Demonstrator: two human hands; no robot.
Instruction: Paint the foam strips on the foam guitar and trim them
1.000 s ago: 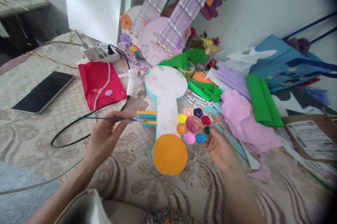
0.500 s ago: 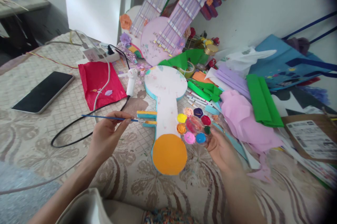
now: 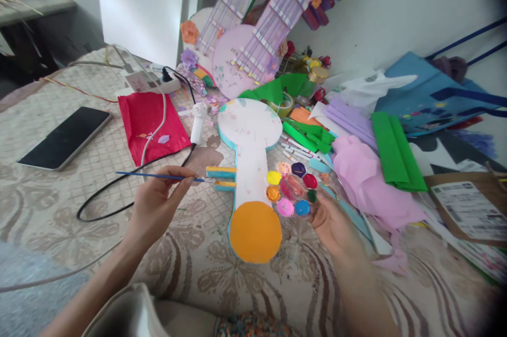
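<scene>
On the tablecloth (image 3: 178, 268), the cutout (image 3: 251, 170) lies right of the phone (image 3: 65, 139), left of the palette (image 3: 292, 187).

Left of centre, the tip of the slim blue paintbrush (image 3: 158, 176) is indistinct; the top edge crops the round-bodied lilac guitar shape (image 3: 232, 59).

From far away, I see a paint palette (image 3: 292, 187) of clear, shiny plastic. The white cutout (image 3: 252, 168) looks smooth and dull. The phone (image 3: 65, 139) has a slick, shiny front. The red paper (image 3: 137, 120) is wrinkly, and the white plastic bag (image 3: 368, 87) looks crumply.
</scene>
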